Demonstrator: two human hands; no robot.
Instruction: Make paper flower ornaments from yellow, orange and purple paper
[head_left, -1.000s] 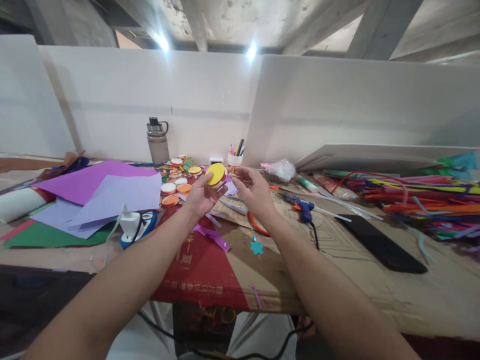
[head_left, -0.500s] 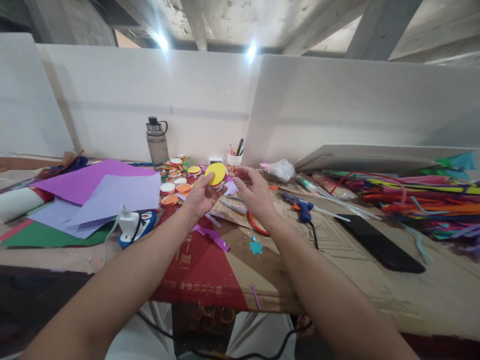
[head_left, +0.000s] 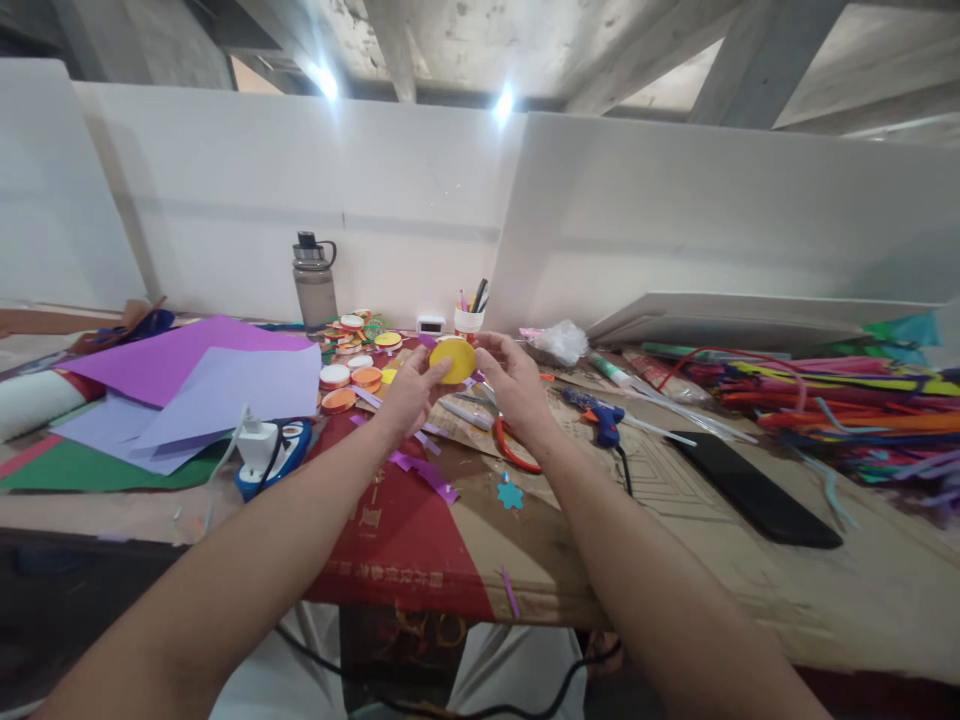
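Note:
My left hand [head_left: 409,395] is closed on a round yellow-faced disc [head_left: 453,361], the thumb lying on its face. At the disc's right edge, my right hand [head_left: 514,385] has its bent fingers and thumb on the rim. The disc is tilted with its yellow face towards me; its side is hidden now. Left of my hands lie several similar round pieces with white, orange and yellow tops, such as an orange-topped one [head_left: 339,401]. Red-handled scissors [head_left: 514,452] lie below my right hand, partly covered by it. A teal flower-shaped cutout [head_left: 510,492] lies nearer me.
Purple and lilac paper sheets [head_left: 236,390] and a blue power strip [head_left: 281,455] are at the left. A bottle [head_left: 314,290] and a pen cup [head_left: 469,318] stand behind. To the right are a blue glue gun [head_left: 606,420], a black phone-like slab [head_left: 754,490] and colourful pipe cleaners [head_left: 862,405].
The yellow disc has shifted right and slightly down in my left hand, and turned so its side no longer shows. My right hand has come to its edge.

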